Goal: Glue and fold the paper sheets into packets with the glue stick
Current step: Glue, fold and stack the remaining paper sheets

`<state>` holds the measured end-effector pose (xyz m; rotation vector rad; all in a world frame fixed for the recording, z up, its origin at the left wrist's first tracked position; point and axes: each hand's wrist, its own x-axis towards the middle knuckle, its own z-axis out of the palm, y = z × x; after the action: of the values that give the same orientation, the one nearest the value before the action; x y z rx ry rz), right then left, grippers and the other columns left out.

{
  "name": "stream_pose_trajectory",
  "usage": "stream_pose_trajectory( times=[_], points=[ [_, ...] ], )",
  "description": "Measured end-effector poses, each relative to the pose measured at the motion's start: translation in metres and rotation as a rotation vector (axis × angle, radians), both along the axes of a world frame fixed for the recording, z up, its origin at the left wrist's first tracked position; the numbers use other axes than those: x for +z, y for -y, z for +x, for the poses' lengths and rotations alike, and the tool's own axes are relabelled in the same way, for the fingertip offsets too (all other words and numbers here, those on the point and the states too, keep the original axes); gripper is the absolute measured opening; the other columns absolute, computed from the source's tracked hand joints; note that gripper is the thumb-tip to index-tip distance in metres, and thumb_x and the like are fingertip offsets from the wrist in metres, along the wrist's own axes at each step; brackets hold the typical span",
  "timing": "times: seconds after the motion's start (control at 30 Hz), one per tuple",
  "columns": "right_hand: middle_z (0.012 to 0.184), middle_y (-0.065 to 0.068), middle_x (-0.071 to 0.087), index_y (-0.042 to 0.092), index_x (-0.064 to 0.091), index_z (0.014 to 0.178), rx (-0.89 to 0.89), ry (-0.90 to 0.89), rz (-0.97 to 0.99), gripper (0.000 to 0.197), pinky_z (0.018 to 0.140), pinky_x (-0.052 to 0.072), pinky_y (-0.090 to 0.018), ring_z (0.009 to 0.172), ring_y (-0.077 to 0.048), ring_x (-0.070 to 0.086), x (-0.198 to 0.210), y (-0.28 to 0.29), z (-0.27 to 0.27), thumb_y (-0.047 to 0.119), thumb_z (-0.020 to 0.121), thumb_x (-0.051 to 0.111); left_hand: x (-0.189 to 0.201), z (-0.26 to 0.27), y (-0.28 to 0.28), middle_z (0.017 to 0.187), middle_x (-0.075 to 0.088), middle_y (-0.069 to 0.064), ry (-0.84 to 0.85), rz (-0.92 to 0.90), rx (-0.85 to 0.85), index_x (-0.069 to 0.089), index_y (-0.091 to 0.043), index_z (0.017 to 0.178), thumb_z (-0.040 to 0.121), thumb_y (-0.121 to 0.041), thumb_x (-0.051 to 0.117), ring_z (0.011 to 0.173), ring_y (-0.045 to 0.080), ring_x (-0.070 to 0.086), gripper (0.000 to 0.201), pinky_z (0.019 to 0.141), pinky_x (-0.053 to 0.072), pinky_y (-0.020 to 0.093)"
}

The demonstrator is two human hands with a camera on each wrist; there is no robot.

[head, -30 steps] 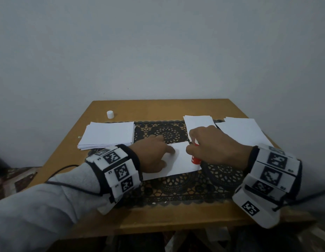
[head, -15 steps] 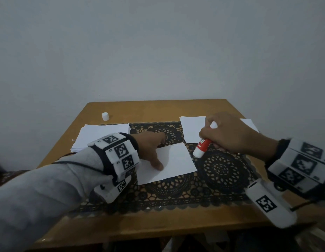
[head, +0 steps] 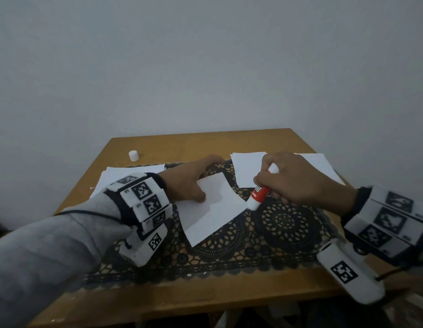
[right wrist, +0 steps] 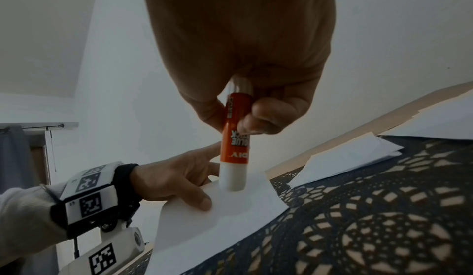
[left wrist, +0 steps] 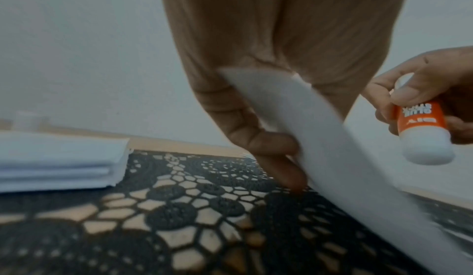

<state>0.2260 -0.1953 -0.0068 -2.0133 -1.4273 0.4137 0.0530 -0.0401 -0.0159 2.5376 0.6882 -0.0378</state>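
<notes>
Head view: the paper sheet [head: 213,207] is pinched at its raised left edge by the left hand [head: 189,183], apparently to begin folding it, on the lace mat over the counter [head: 182,143]. The glue stick [head: 259,196] is gripped in the right hand [head: 298,178], tip down at the sheet's right corner.
</notes>
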Motion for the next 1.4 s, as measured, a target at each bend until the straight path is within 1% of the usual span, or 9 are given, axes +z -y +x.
stream_pose_trajectory(
  times=[0.07,0.13,0.2,0.37,0.63,0.8,1.07,1.3,1.4],
  points=[
    [0.053,-0.004,0.06,0.013,0.057,0.077,0.002,-0.007,0.008,0.018,0.038,0.041,-0.015,0.036,-0.005,0.048,0.0,-0.001,0.0,0.026,0.089,0.061,0.005,-0.004,0.002,0.124,0.059,-0.011,0.008,-0.005,-0.088,0.048,-0.038,0.136,0.079,0.0,0.064,0.106,0.014,0.059,0.071,0.092,0.05,0.032],
    [0.053,-0.003,0.061,0.012,0.057,0.078,0.014,-0.02,0.015,0.019,0.039,0.042,-0.018,0.037,-0.006,0.048,0.002,-0.002,0.001,0.027,0.09,0.061,0.005,-0.008,0.001,0.112,0.065,-0.017,0.013,-0.052,-0.096,0.068,-0.034,0.114,0.078,0.004,0.061,0.1,0.013,0.062,0.052,0.088,0.053,0.032],
    [0.053,-0.003,0.06,0.014,0.057,0.079,0.03,-0.044,0.022,0.018,0.041,0.043,-0.023,0.04,-0.01,0.05,0.003,-0.003,0.0,0.028,0.09,0.06,0.003,-0.013,0.001,0.112,0.066,-0.009,0.039,-0.103,-0.014,0.072,-0.03,0.105,0.078,0.002,0.065,0.099,0.017,0.062,0.042,0.086,0.054,0.035],
    [0.067,-0.001,0.063,0.015,0.058,0.087,0.042,0.037,0.075,0.016,0.042,0.041,-0.023,0.045,-0.007,0.055,0.006,-0.021,-0.006,0.03,0.09,0.061,-0.012,-0.024,0.002,0.127,0.045,-0.003,-0.086,0.016,0.174,0.055,-0.025,0.127,0.079,-0.02,0.075,0.109,0.016,0.046,0.051,0.089,0.04,0.024],
    [0.089,0.007,0.055,0.015,0.06,0.097,0.163,0.278,-0.026,0.017,0.056,0.034,-0.021,0.07,-0.008,0.051,0.001,-0.067,-0.019,0.032,0.095,0.058,-0.019,-0.027,0.001,0.141,0.044,-0.001,-0.247,0.049,0.16,0.045,-0.032,0.13,0.077,-0.032,0.076,0.121,0.02,0.045,0.061,0.1,0.041,0.035],
    [0.102,0.003,0.063,0.016,0.067,0.093,0.212,0.359,-0.036,0.016,0.077,0.045,-0.032,0.095,-0.016,0.055,-0.016,-0.084,-0.029,0.029,0.094,0.059,-0.022,-0.03,0.001,0.139,0.045,0.0,-0.241,0.059,0.136,0.045,-0.031,0.131,0.079,-0.033,0.075,0.12,0.021,0.046,0.06,0.101,0.042,0.037],
    [0.084,-0.001,0.068,0.013,0.066,0.078,0.25,0.364,-0.062,0.013,0.074,0.054,-0.045,0.079,-0.02,0.062,-0.024,-0.083,-0.028,0.021,0.087,0.061,-0.023,-0.03,-0.001,0.139,0.045,0.0,-0.233,0.063,0.123,0.046,-0.029,0.131,0.079,-0.032,0.075,0.12,0.021,0.046,0.06,0.099,0.042,0.036],
    [0.081,0.006,0.067,0.014,0.069,0.076,0.346,0.382,-0.087,0.016,0.056,0.036,-0.021,0.06,-0.004,0.053,-0.02,-0.066,-0.034,0.021,0.088,0.061,-0.022,-0.029,0.0,0.138,0.045,0.0,-0.238,0.056,0.139,0.046,-0.029,0.131,0.08,-0.032,0.075,0.119,0.02,0.046,0.059,0.096,0.041,0.032],
    [0.078,0.007,0.069,0.015,0.07,0.075,0.396,0.364,-0.104,0.015,0.057,0.04,-0.022,0.065,-0.004,0.057,-0.018,-0.051,-0.04,0.023,0.086,0.064,-0.022,-0.027,0.001,0.139,0.045,0.0,-0.238,0.06,0.147,0.046,-0.028,0.131,0.08,-0.03,0.075,0.119,0.02,0.047,0.059,0.095,0.041,0.031]
  ],
)
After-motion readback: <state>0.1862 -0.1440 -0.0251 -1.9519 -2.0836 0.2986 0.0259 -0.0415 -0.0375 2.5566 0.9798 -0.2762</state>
